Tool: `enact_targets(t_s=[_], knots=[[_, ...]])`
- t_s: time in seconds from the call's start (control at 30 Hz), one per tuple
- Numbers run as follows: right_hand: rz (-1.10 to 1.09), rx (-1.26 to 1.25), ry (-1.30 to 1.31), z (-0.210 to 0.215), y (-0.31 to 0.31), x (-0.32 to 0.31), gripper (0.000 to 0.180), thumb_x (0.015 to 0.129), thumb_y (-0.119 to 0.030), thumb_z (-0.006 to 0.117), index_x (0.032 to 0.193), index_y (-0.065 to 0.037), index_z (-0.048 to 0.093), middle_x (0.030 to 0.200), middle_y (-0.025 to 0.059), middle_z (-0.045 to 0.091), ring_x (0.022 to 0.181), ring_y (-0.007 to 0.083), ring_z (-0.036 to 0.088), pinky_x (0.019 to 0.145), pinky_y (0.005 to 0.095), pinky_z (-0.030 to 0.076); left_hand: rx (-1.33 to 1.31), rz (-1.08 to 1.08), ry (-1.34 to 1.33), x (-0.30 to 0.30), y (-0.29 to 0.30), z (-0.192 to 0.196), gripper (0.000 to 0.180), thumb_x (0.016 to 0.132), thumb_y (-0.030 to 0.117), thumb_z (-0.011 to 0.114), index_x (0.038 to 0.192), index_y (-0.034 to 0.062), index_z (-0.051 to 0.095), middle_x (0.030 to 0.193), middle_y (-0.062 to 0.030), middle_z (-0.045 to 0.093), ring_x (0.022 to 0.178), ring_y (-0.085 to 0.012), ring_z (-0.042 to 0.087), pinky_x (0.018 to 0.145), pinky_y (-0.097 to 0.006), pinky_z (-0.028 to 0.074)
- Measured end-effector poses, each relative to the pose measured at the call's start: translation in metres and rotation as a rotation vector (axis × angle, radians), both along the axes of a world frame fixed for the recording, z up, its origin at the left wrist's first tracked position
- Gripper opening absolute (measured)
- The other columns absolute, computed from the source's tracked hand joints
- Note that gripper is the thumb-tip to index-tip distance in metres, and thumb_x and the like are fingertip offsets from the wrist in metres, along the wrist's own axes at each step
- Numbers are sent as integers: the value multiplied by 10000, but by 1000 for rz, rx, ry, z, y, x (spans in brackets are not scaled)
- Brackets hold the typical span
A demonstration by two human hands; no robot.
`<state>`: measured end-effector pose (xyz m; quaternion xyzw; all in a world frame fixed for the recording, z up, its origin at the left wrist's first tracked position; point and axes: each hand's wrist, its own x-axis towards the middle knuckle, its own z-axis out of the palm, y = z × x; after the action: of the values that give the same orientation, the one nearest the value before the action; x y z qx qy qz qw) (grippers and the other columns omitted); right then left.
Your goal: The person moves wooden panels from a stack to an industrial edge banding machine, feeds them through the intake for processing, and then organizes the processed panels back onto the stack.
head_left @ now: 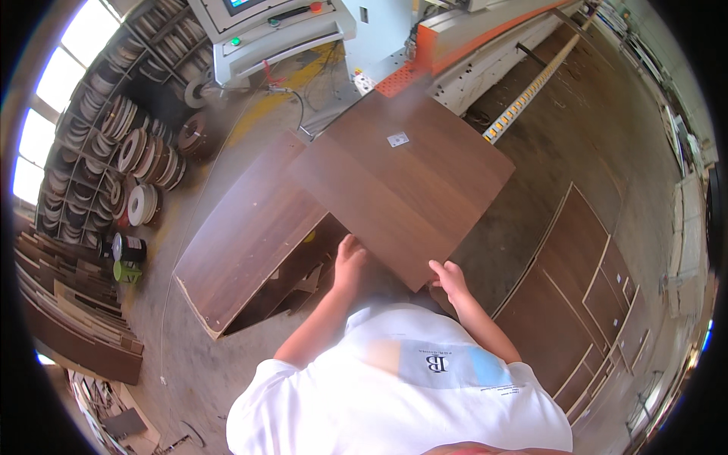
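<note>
A large brown wood-grain panel [409,186] lies flat in front of me, a small white label [398,139] stuck on its face. My left hand [349,260] grips its near-left edge, with part of the fingers hidden underneath. At the near-right edge, my right hand [449,277] holds the panel too, thumb on top and the other fingers mostly below. The far end of the panel reaches an orange perforated plate [396,81] on the machine.
Left of the panel stands a brown board table [250,220] with offcuts under it. Stacked panels [565,303] lie at right. A control console [280,38] and a long machine bed with a roller rail [523,95] stand ahead. Edging rolls [144,205] fill shelves at left.
</note>
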<state>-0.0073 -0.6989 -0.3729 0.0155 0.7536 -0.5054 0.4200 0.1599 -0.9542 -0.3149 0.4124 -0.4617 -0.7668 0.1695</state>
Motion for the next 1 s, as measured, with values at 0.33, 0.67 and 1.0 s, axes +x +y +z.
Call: enact_targets(t_s=[0.33,0.67,1.0], knots=[[33,-4,27,10,-11,-41,301,943,-283,738,823,-33,622,794,79,688,675,143,661,583,281,530,89,-53,208,-40,20,22,624,930,69,563,1532,32,403,1473,-134,522,1314,-251,511,1090,-371,412],[-150,-70,85,10,-9,-112,253,954,-268,724,835,-56,655,791,24,673,654,110,608,563,250,483,-95,-170,-14,-92,8,22,462,955,153,635,1392,23,557,1329,-117,629,1189,-212,604,992,-352,490],[-432,-127,73,0,36,-159,397,953,-377,718,1171,-45,692,1056,74,712,884,178,694,715,320,592,260,-604,-47,-68,55,-20,386,975,153,646,1327,5,589,1142,-135,710,1022,-211,683,890,-354,561]])
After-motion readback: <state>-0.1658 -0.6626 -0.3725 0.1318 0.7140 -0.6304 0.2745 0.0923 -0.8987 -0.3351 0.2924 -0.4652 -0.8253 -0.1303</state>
